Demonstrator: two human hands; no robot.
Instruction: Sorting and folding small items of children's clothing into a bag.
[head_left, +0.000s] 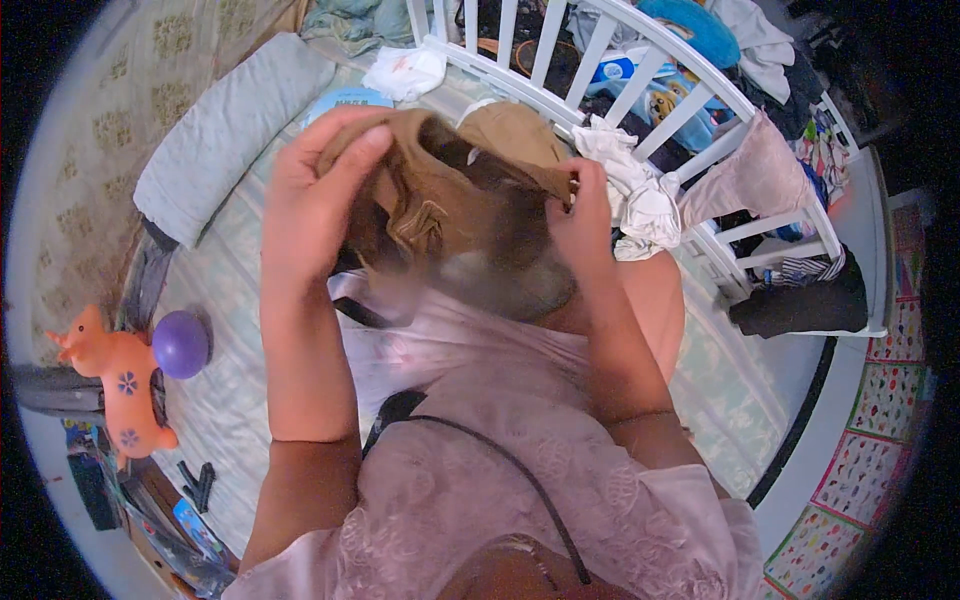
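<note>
A brown cloth garment (450, 195) is stretched between my two hands, its opening facing up. My left hand (322, 180) pinches the left edge, thumb on top of the cloth. On the other side my right hand (585, 217) grips the garment's right edge near the waist opening. The lower part of the garment hangs over my lap and is blurred. Just beyond it lies a tan cloth piece (514, 131), partly hidden behind the brown one. White crumpled cloth (630, 187) rests beside my right hand.
A white slatted rail (592, 56) runs along the far right, with a pale pink bra (757, 176) draped on it. Dark folded clothing (806, 296) sits at the right. Leftward are a long pillow (236, 135), a purple ball (181, 344) and an orange inflatable animal (124, 382).
</note>
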